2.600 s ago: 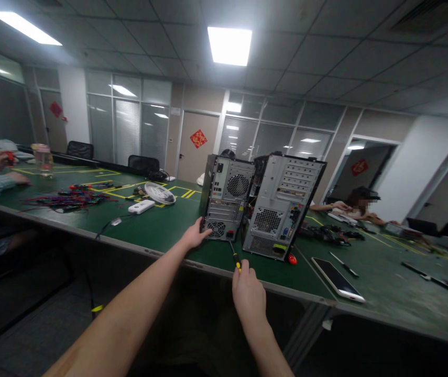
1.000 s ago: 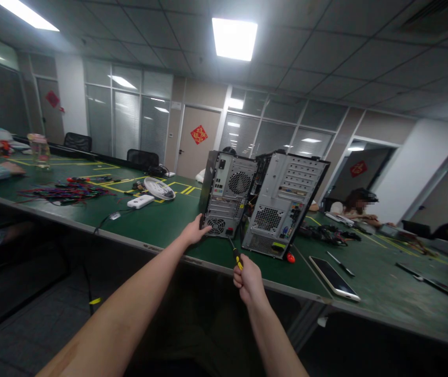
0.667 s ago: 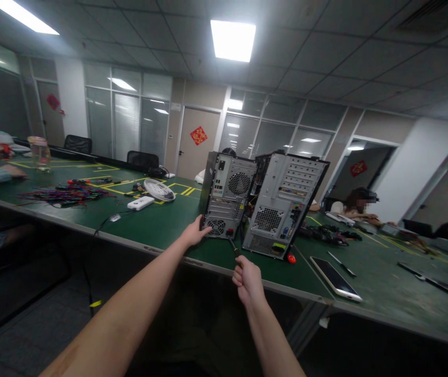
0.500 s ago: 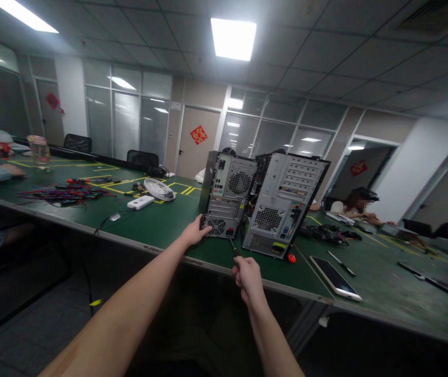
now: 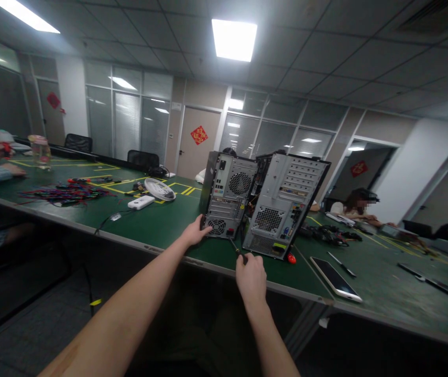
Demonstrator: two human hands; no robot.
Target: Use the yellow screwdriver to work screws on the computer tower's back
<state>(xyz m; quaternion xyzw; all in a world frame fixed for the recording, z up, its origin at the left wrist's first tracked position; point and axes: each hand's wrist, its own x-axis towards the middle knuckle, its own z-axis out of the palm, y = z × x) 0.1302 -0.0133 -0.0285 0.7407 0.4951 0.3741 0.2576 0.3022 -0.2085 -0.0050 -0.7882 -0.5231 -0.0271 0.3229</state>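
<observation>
Two desktop computer cases stand upright side by side on the green table, their rear panels toward me. My left hand (image 5: pixel 195 232) grips the lower left edge of the left computer case (image 5: pixel 229 208), its thumb on the rear panel near the power supply fan. A screwdriver (image 5: pixel 240 255) is in my right hand (image 5: pixel 251 275), fingers wrapped round its handle. The screwdriver's tip points up at the case's lower right rear corner; I cannot tell whether it sits in a screw. The right computer case (image 5: pixel 271 188), slightly tilted in view, is close beside it.
On the green table (image 5: pixel 161 225), a white power strip or adapter (image 5: pixel 141 202), a white round fan grille (image 5: pixel 160 189) and a bundle of coloured wires (image 5: pixel 66 192) lie left. A phone (image 5: pixel 336 277), a pen-like tool (image 5: pixel 341 264) and black cables (image 5: pixel 331 235) lie right. Other people sit at both sides.
My right hand has turned on the screwdriver, from knuckles at the left to the back of the hand facing up. My left hand and both cases have stayed put.
</observation>
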